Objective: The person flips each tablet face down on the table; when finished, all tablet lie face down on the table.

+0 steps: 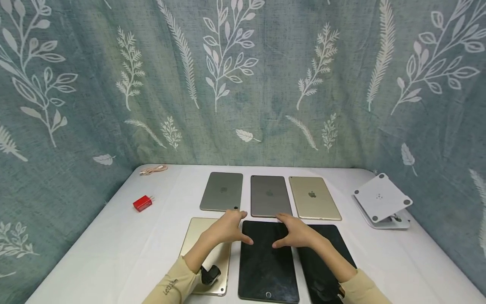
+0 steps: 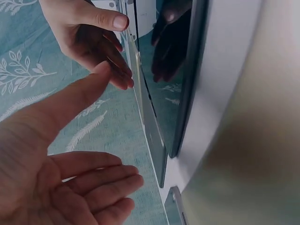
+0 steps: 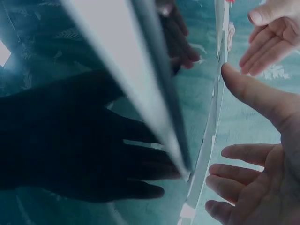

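A tablet with a black screen and round home button (image 1: 267,266) lies in the middle of the near row. My left hand (image 1: 226,229) hovers over its upper left side, fingers spread and thumb pointing inward. Opposite it, my right hand (image 1: 298,231) is held over the upper right side, also with fingers apart. Neither hand holds anything; whether they touch the tablet is unclear. A gold tablet (image 1: 220,259), back up, lies under my left forearm. Below my right forearm is another dark-screened tablet (image 1: 317,270). In the left wrist view my left hand (image 2: 70,164) shows its palm.
Behind lie a grey-green tablet (image 1: 222,190), a dark grey tablet (image 1: 269,196) and a gold tablet (image 1: 315,200), backs up. A silver folding stand (image 1: 381,200) is at the right. A red charger plug (image 1: 142,203) and a coiled cable (image 1: 153,169) lie at the left.
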The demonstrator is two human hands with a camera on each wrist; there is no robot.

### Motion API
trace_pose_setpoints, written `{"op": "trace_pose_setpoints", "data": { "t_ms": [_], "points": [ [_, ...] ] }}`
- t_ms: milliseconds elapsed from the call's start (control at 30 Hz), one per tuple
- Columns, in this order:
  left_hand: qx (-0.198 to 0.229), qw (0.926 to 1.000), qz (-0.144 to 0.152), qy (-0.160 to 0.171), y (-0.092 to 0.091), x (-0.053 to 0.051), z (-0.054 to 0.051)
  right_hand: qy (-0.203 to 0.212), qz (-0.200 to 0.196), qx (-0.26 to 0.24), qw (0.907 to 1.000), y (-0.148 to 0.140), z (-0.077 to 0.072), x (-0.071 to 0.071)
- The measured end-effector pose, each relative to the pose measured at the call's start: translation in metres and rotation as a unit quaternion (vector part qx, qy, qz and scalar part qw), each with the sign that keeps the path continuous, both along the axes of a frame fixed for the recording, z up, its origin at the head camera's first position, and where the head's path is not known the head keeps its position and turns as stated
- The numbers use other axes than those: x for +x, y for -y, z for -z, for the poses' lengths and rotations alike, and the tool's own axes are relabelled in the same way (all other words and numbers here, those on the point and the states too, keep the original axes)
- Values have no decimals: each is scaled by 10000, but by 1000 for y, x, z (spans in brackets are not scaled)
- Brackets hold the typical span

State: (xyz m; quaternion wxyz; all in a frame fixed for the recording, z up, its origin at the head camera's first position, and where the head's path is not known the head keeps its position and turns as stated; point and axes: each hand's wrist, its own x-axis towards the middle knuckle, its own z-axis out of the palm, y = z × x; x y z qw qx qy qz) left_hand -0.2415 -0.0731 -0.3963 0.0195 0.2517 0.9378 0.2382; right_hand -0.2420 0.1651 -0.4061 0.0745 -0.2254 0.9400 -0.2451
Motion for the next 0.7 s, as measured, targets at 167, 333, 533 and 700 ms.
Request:
{"op": "trace_pose_setpoints", "data": {
  "t_ms": [167, 333, 533, 700],
  "points": [
    [-275, 9996, -84, 11, -7, 0, 7, -68, 392, 111, 9991, -11, 4, 4],
    [-631, 9979, -138, 88, -5, 4, 15, -135, 662, 187, 9975, -14, 9, 4],
    [-875, 9961, 77, 105, -5, 7, 13, -164, 674, -60, 9976, -14, 13, 5],
    [-934, 9954, 182, 94, -6, 7, 13, 260, 841, -928, 9918, -11, 15, 6]
  ]
}}
